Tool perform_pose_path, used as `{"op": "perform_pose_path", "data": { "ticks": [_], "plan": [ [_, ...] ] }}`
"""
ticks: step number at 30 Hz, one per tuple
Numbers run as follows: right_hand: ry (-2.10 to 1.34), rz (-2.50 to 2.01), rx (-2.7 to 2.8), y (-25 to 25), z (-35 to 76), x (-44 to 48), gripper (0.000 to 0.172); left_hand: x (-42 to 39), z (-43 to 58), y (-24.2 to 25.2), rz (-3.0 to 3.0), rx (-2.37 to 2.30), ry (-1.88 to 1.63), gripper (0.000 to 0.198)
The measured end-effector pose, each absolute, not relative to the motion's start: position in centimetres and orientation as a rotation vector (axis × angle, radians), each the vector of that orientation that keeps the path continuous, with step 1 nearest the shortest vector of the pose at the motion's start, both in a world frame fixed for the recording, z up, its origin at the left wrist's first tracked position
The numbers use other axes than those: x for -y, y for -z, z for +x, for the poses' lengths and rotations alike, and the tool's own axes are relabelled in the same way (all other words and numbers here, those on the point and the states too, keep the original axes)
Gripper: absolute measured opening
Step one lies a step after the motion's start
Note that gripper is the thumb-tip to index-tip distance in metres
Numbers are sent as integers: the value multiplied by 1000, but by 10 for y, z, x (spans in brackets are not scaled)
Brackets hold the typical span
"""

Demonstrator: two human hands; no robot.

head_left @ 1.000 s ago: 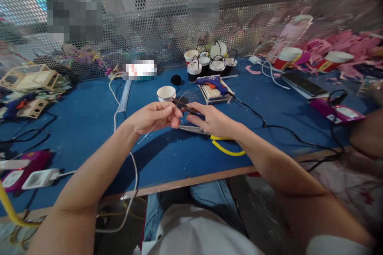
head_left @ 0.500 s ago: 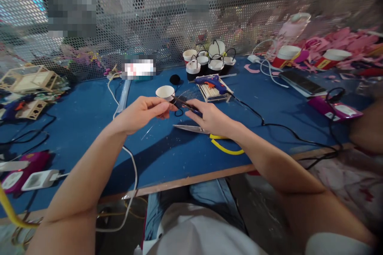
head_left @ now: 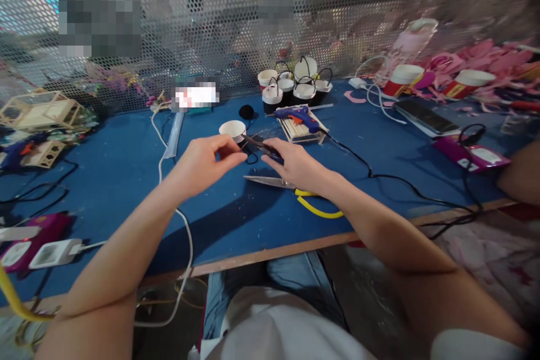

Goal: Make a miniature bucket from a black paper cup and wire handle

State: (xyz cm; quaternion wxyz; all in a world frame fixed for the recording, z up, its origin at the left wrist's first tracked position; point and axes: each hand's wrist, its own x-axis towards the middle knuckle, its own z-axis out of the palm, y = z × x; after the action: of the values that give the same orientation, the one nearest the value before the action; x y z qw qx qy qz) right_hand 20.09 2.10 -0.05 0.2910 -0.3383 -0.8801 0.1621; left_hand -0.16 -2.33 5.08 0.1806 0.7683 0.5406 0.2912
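My left hand point(head_left: 206, 162) hovers over the blue table point(head_left: 118, 169), its fingers pinched together near the tip of a thin dark tool point(head_left: 258, 146). My right hand point(head_left: 295, 166) grips that tool, which points left toward the left fingertips. What the left fingers pinch is too small to make out. A short black loop of cord point(head_left: 252, 158) hangs below the tool tip. A white paper cup point(head_left: 232, 130) stands just behind both hands. Scissors with yellow handles point(head_left: 291, 188) lie on the table under my right hand.
A blue glue gun point(head_left: 298, 116) rests on a tray of sticks, its black cable running right. Several small cups with black handles point(head_left: 295, 85) stand at the back by the perforated metal screen. Power strips point(head_left: 37, 247) lie at left, a phone point(head_left: 426, 118) and pink scraps at right.
My left hand has let a thin clear strand drop and has risen toward the cup. Both hands have shifted a little further from me.
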Motion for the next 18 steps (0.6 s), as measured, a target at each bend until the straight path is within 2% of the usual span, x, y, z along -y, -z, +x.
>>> {"op": "perform_pose_path", "data": {
  "ticks": [4,7,10,15,16,18],
  "plan": [
    [-576,-749,2290,-9,203,-17,26,12,-16,-45,1598,-939,-755,32],
    [-571,-698,2296,-10,205,-18,26,7,-17,-37,1474,-781,-682,33],
    [-462,-737,2330,-6,205,-22,27,10,-10,-36,1665,-947,-704,33],
    [-263,-954,2367,6,204,-27,33,25,5,-48,2392,-1788,-723,21],
    [-281,-954,2360,6,204,-27,33,27,5,-50,2432,-1840,-711,21],
    [-376,-903,2330,2,204,-25,30,27,1,-55,2321,-1648,-685,24]
  ]
}}
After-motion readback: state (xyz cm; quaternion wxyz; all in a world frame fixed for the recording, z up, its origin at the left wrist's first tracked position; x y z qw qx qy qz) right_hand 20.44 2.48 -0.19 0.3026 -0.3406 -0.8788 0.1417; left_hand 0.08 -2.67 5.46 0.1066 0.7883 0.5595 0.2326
